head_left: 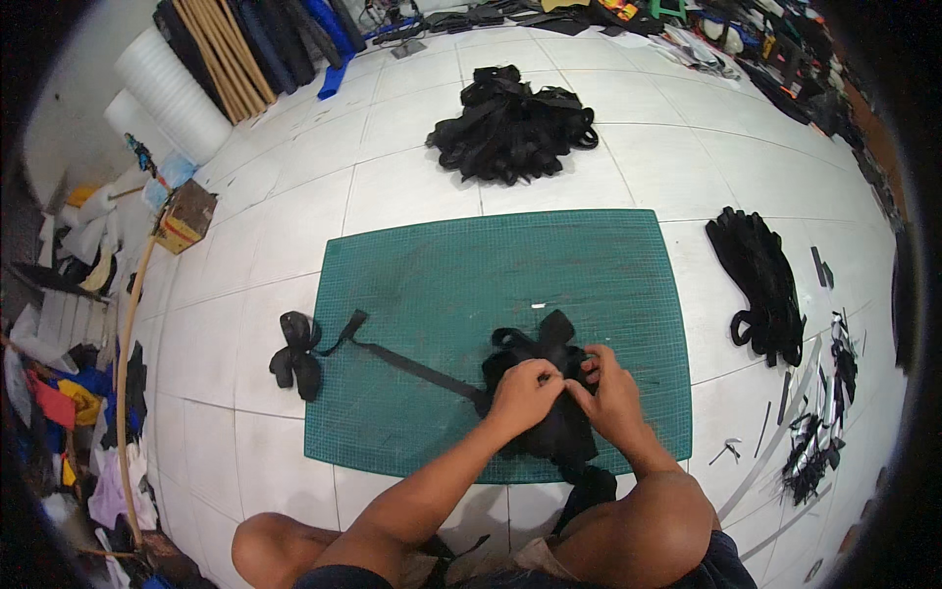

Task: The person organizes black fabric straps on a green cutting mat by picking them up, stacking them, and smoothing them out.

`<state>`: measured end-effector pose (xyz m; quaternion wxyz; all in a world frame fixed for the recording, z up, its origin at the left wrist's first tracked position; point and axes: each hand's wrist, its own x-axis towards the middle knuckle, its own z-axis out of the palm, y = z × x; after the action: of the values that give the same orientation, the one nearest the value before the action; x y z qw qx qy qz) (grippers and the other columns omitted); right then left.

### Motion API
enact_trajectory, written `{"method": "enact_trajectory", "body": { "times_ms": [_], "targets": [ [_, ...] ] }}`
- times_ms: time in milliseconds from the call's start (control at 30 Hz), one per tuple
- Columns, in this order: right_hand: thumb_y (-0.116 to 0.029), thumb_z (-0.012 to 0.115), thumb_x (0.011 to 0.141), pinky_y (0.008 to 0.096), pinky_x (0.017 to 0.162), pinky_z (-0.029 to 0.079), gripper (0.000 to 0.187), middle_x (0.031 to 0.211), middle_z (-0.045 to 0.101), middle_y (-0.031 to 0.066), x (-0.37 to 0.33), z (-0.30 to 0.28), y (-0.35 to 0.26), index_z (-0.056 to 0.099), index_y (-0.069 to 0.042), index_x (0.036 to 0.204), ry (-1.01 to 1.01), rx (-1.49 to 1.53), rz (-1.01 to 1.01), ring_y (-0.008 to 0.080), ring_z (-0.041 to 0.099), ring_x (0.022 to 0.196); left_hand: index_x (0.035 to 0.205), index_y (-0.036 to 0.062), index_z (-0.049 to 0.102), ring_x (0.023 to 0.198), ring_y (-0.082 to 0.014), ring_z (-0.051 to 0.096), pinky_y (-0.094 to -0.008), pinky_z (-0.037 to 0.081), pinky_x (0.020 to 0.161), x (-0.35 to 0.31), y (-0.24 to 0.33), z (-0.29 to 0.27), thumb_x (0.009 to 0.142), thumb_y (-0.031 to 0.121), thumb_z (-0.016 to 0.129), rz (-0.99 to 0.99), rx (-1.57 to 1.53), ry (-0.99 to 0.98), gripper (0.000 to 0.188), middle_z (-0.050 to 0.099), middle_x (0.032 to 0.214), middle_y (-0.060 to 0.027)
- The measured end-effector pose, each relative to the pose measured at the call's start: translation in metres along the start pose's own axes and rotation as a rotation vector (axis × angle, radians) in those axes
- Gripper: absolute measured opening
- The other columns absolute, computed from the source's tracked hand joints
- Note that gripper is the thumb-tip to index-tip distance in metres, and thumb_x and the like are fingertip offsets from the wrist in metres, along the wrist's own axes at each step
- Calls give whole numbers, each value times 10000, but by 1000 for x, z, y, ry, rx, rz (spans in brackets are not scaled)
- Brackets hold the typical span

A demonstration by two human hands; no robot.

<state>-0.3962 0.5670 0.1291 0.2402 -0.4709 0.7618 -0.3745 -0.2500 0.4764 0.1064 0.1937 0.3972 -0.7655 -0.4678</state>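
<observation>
A pile of black fabric straps (548, 437) lies on the green cutting mat (432, 270), right of its middle and partly over its near edge. Both hands meet above this pile. My left hand (527, 395) is closed in a pinch, its fingertips against the right thumb. My right hand (610, 393) has its fingers curled over the straps. Whatever is between the fingertips is too small to make out. One flat black strap (417, 367) runs from the pile leftward across the mat, toward a small looped black bundle (297, 358) at the mat's left edge.
A big heap of black straps (510, 128) sits on the white tiles beyond the mat. To the right lie another strap bundle (760, 280), small scissors (726, 451) and thin dark and silvery scraps (819, 456). At left stand a box (186, 216) and a long curved stick (126, 383).
</observation>
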Motion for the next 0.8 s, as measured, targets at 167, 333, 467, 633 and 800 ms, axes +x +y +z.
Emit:
{"method": "enact_trajectory", "body": {
  "times_ms": [167, 333, 467, 633, 800],
  "targets": [
    [-186, 772, 772, 409, 793, 468, 275, 981, 684, 70, 2, 2, 24, 659, -85, 1002, -15, -65, -488, 292, 635, 901, 970, 4, 707, 846, -146, 651, -309, 495, 793, 4, 0, -4, 902, 211, 642, -230, -281, -166, 227, 713, 871, -81],
    [-180, 741, 785, 424, 717, 441, 177, 887, 669, 62, 6, -4, 33, 670, -89, 920, 35, -136, -567, 296, 617, 845, 962, 17, 703, 815, -168, 662, -325, 508, 755, 6, 6, -8, 911, 246, 657, -87, -137, -217, 239, 712, 871, -121],
    [-151, 755, 787, 375, 710, 399, 163, 818, 639, 47, 6, -18, 65, 688, -100, 926, 29, -403, -531, 245, 605, 842, 943, 12, 646, 808, -250, 694, -352, 516, 704, 9, 2, -26, 915, 252, 655, -87, 99, -135, 242, 714, 901, -152],
    [-195, 702, 862, 344, 679, 426, 159, 795, 611, 64, -5, -30, 42, 671, -75, 960, -167, -226, -321, 238, 589, 761, 953, 45, 632, 832, -369, 637, -435, 503, 728, 2, 8, -32, 889, 213, 630, 163, 249, -304, 179, 657, 878, -162],
    [-267, 572, 986, 286, 707, 445, 232, 779, 571, 27, -9, -11, 34, 655, -50, 989, -672, 494, 50, 130, 535, 745, 955, 40, 630, 858, -364, 631, -426, 496, 735, 13, 34, -33, 898, 201, 619, 326, 180, -389, 171, 654, 894, -161]
  ]
}}
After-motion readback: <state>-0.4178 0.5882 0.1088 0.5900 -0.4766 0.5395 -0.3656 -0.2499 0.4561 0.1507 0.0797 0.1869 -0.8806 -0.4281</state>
